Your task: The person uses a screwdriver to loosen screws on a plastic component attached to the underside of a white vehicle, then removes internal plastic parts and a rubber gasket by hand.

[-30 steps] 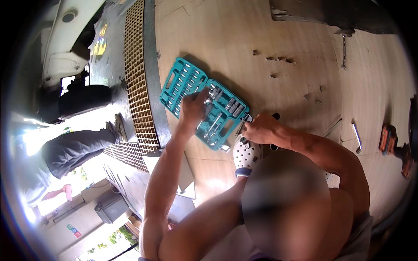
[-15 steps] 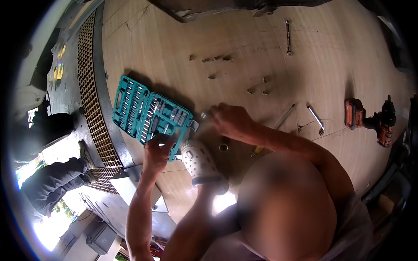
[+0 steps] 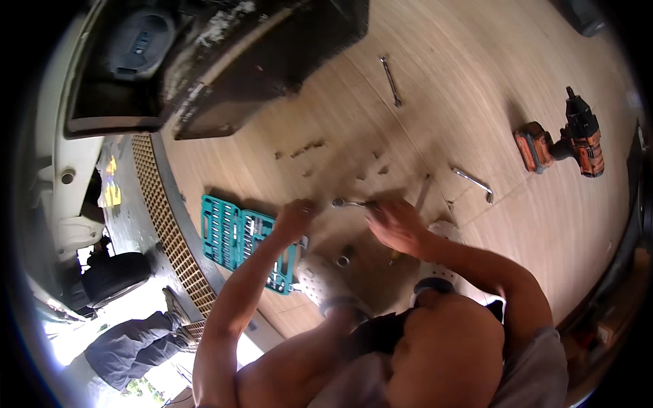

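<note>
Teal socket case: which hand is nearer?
Left. The left hand sits at the right edge of the teal socket case, about touching it. The right hand is farther right, by a metal ratchet on the floor.

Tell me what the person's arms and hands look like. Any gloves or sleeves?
No gloves. The left hand and right hand are both bare, with no rings or watch that I can make out. Both forearms are bare too, right up past the elbows. A short grey sleeve covers only the right upper arm near the shoulder. No sleeve shows on the left arm.
</note>
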